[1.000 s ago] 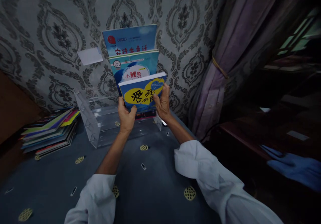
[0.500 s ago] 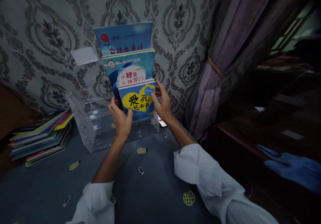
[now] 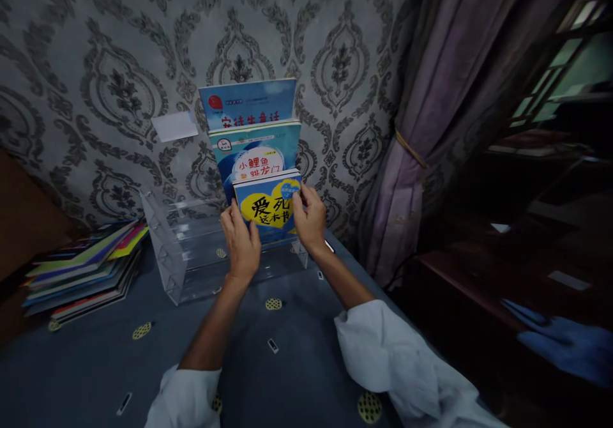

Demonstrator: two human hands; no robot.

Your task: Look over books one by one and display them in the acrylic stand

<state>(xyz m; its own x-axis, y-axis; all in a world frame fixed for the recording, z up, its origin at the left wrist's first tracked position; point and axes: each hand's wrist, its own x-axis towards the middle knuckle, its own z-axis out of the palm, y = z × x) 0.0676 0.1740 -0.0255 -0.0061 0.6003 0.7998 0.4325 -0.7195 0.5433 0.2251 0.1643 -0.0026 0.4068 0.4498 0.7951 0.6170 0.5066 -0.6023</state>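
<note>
A small blue book point(image 3: 268, 206) with a yellow heart on its cover stands tilted back at the front of a clear tiered book rack point(image 3: 165, 249). My left hand point(image 3: 243, 239) grips its left edge, thumb on the cover. On its right edge, my right hand point(image 3: 310, 217) has its thumb in front and fingers behind. Behind it rises a teal book point(image 3: 256, 144) with red characters on a white patch. Farthest back and highest is a blue book point(image 3: 249, 102) with a red emblem. Both taller books are partly hidden by those in front.
A pile of thin books point(image 3: 86, 275) lies left of the rack on the dark table point(image 3: 258, 389). A white card point(image 3: 175, 126) is above the rack's left part. Patterned wall point(image 3: 342, 64) stands behind; a tied purple curtain point(image 3: 397, 185) hangs right. Blue cloth point(image 3: 565, 345) lies far right.
My view has shifted, so the rack, books and hands sit lower and a little farther right. Both hands still hold the small blue book in the rack.
</note>
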